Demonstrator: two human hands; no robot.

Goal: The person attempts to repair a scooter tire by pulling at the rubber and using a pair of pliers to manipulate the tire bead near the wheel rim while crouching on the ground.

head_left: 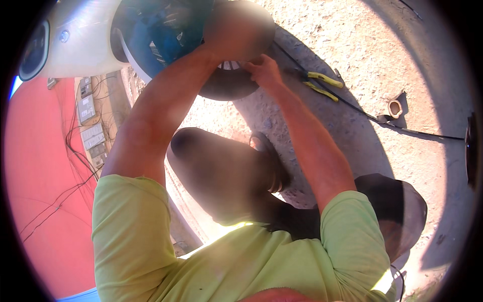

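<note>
A dark round wheel-like part (229,85) with light spoke-like slots is in front of me, at the top middle. My left hand (234,35) reaches over its upper part; blur hides the fingers and whatever they touch. At the right edge of the part is my right hand (264,73), its fingers bent in and closed against the rim by the slots. What they pinch there is too small to make out. Just right of this hand, pliers with yellow handles (324,83) lie on the ground beside a black cable (357,108).
A glossy teal curved panel (161,30) and a white vehicle-like body (85,32) stand at the upper left. Farther left, grey boxes (93,136) and loose wires run along a red wall (37,151). A brown ring-shaped roll (395,108) sits on the rough ground at right.
</note>
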